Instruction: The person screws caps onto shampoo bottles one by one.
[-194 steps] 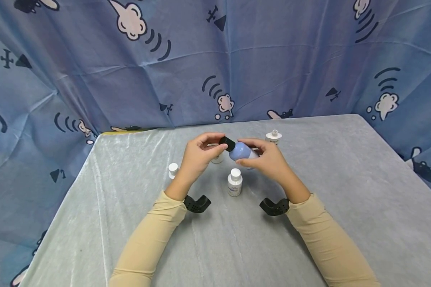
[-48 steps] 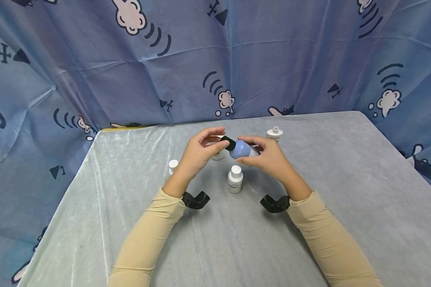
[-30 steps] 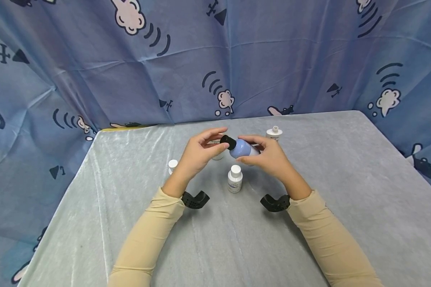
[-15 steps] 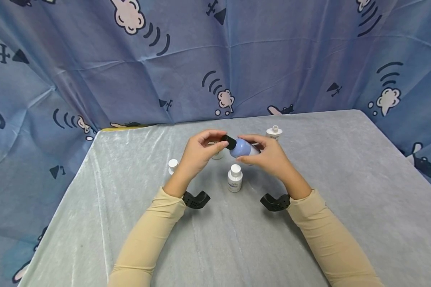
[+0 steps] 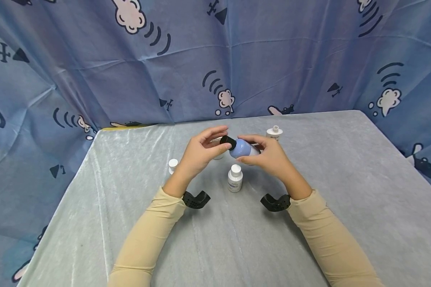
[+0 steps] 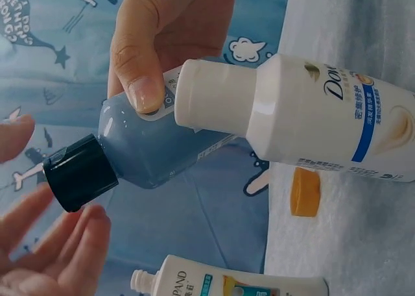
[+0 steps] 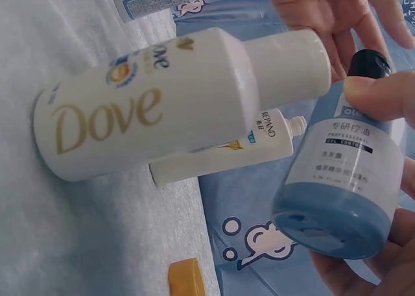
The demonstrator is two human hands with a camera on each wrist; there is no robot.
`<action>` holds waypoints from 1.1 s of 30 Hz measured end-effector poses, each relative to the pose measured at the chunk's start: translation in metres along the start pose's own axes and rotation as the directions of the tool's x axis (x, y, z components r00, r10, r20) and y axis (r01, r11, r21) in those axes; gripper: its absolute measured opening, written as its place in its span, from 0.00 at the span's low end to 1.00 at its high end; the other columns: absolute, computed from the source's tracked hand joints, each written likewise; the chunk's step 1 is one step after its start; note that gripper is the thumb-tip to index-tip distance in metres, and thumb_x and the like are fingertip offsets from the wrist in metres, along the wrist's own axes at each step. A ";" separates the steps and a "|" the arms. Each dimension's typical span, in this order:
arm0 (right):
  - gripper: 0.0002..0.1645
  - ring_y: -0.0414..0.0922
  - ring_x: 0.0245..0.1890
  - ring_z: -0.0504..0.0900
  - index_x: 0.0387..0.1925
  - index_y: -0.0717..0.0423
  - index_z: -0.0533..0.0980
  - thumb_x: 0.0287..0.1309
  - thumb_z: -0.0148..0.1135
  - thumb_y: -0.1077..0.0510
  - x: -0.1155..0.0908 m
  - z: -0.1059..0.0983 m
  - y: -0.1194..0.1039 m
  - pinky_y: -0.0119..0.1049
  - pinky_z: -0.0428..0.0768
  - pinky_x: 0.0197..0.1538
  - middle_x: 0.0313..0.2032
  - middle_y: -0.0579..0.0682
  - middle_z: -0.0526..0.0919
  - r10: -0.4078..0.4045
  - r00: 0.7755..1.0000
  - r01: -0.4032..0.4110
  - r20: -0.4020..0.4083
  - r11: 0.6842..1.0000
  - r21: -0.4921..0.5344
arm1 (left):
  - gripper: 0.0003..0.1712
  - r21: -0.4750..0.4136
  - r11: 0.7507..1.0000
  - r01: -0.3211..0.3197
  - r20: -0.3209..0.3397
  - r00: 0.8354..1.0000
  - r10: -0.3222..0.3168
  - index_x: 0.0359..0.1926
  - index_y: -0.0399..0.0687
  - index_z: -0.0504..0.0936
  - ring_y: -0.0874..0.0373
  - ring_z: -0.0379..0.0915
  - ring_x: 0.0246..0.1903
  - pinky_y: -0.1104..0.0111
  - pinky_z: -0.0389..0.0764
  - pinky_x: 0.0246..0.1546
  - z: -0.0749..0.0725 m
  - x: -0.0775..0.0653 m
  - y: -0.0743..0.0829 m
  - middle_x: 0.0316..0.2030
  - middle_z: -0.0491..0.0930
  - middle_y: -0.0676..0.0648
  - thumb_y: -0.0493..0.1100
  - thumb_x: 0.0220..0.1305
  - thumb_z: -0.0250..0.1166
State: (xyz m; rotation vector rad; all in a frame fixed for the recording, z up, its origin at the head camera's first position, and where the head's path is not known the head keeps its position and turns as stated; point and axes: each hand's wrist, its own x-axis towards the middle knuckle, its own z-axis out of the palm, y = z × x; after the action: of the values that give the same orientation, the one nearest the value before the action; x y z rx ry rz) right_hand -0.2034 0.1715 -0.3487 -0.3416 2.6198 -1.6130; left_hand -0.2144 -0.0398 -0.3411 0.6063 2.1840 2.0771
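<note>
- Right hand (image 5: pixel 271 157) grips blue bottle (image 5: pixel 240 148), above the desk (image 5: pixel 222 247).
- Long axis tilted, black cap (image 6: pixel 82 172) toward left hand (image 5: pixel 198 153).
- Left hand nearer cap, fingers loosely spread around it.

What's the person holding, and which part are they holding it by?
The right hand holds the blue bottle by its body. The left hand is spread near the black cap, not gripping it.
</note>
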 end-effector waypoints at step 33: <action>0.35 0.49 0.42 0.76 0.54 0.46 0.76 0.40 0.75 0.51 0.000 -0.001 0.000 0.39 0.76 0.42 0.51 0.49 0.79 -0.005 1.000 0.005 -0.002 1.000 -0.013 | 0.19 0.035 0.997 0.065 -0.122 0.991 -0.060 0.46 0.44 0.79 0.59 0.75 0.42 0.71 0.79 0.39 0.004 0.000 0.000 0.43 0.79 0.48 0.47 0.54 0.69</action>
State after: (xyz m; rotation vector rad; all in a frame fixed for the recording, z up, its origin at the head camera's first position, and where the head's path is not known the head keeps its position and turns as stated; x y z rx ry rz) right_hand -0.2031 0.1729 -0.3482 -0.3473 2.6343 -1.5994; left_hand -0.2134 -0.0359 -0.3411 0.4198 2.2809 2.0959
